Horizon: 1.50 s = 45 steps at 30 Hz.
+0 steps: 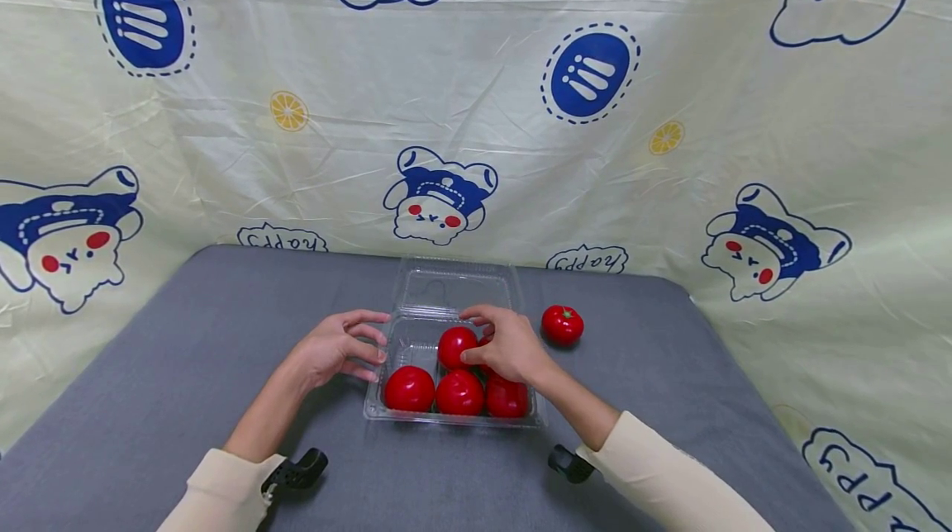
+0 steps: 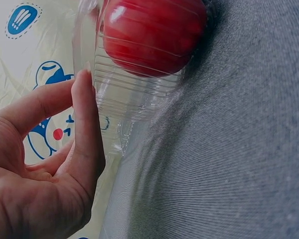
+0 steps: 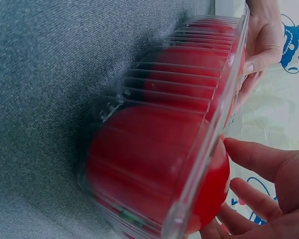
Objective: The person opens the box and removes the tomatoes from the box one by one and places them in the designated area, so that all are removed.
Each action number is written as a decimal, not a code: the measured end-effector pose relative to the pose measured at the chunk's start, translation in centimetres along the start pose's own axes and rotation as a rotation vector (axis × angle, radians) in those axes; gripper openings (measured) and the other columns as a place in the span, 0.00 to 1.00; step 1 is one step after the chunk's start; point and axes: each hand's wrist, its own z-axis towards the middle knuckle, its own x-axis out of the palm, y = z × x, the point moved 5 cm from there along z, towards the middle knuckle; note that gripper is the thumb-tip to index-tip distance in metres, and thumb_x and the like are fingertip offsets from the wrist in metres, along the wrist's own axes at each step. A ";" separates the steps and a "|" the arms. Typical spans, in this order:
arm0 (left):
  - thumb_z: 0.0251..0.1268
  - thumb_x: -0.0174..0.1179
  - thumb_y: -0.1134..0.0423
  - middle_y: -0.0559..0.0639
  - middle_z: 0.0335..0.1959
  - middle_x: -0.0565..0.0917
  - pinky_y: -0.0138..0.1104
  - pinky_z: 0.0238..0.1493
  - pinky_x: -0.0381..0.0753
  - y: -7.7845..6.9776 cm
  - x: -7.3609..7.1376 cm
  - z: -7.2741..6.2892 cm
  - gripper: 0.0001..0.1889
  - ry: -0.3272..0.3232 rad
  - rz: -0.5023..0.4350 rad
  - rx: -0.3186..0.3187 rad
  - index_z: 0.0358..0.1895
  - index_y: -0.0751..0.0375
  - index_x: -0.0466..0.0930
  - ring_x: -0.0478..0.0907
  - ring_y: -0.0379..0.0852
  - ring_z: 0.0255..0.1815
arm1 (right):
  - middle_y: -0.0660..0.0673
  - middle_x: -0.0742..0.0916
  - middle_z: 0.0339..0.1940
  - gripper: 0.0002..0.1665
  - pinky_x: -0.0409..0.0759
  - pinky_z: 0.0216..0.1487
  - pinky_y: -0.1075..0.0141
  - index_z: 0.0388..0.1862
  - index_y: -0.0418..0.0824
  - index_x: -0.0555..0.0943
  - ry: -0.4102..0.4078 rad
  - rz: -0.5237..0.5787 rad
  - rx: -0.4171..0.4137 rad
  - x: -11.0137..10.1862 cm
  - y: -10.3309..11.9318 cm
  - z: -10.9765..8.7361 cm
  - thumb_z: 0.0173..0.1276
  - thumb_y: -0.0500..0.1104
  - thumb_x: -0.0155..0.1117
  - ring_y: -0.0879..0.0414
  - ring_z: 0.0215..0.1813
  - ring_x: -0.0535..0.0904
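Observation:
A clear plastic clamshell box (image 1: 379, 414) holds several red tomatoes, three of them along the front. My right hand (image 1: 509, 346) reaches into the back row, its thumb and fingers around the middle tomato (image 1: 452, 344). Partly under that hand, another tomato shows between the fingers. At the box's left side, my left hand (image 1: 338, 348) has its fingers spread and the fingertips at the rim. The left wrist view shows its thumb (image 2: 84, 114) touching the clear edge beside a tomato (image 2: 154, 37). In the right wrist view, a front tomato (image 3: 144, 164) hides part of the right fingertips.
The box's clear lid (image 1: 454, 284) lies folded back behind it. One tomato with a green stem (image 1: 562, 325) sits on the grey tabletop (image 1: 632, 383), right of the box. A printed curtain (image 1: 491, 127) hangs behind the table.

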 end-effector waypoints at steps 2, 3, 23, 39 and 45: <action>0.61 0.64 0.75 0.57 0.44 0.82 0.42 0.35 0.90 0.0 0.0 0.0 0.32 -0.003 -0.005 -0.001 0.71 0.67 0.68 0.83 0.46 0.31 | 0.41 0.86 0.59 0.32 0.88 0.47 0.53 0.62 0.47 0.81 0.003 0.000 -0.004 0.1 0.0 0.0 0.58 0.38 0.78 0.44 0.56 0.82; 0.61 0.63 0.75 0.57 0.44 0.83 0.42 0.35 0.90 0.0 0.0 0.0 0.32 -0.002 -0.005 0.000 0.71 0.67 0.67 0.83 0.45 0.31 | 0.41 0.86 0.58 0.31 0.88 0.47 0.53 0.62 0.47 0.82 0.004 0.001 -0.008 0.1 0.0 0.0 0.58 0.38 0.77 0.43 0.56 0.82; 0.61 0.64 0.75 0.57 0.44 0.83 0.43 0.35 0.90 0.1 0.0 0.1 0.32 -0.010 -0.019 -0.009 0.70 0.66 0.68 0.83 0.46 0.31 | 0.44 0.88 0.50 0.22 0.86 0.46 0.52 0.54 0.47 0.86 -0.005 -0.044 -0.019 0.6 0.0 0.5 0.59 0.38 0.76 0.48 0.49 0.82; 0.62 0.64 0.74 0.54 0.43 0.82 0.42 0.34 0.90 0.0 0.1 -0.1 0.33 0.005 -0.013 0.008 0.72 0.68 0.66 0.83 0.44 0.31 | 0.42 0.87 0.53 0.25 0.86 0.44 0.54 0.56 0.48 0.85 0.026 -0.056 -0.018 1.2 0.5 0.8 0.58 0.43 0.78 0.46 0.51 0.80; 0.62 0.64 0.74 0.53 0.42 0.82 0.41 0.34 0.90 -0.1 0.1 -0.2 0.34 0.009 -0.017 0.009 0.72 0.68 0.65 0.82 0.44 0.30 | 0.42 0.87 0.53 0.27 0.87 0.44 0.52 0.57 0.49 0.83 0.049 -0.073 -0.023 1.6 0.5 0.9 0.58 0.44 0.78 0.45 0.52 0.80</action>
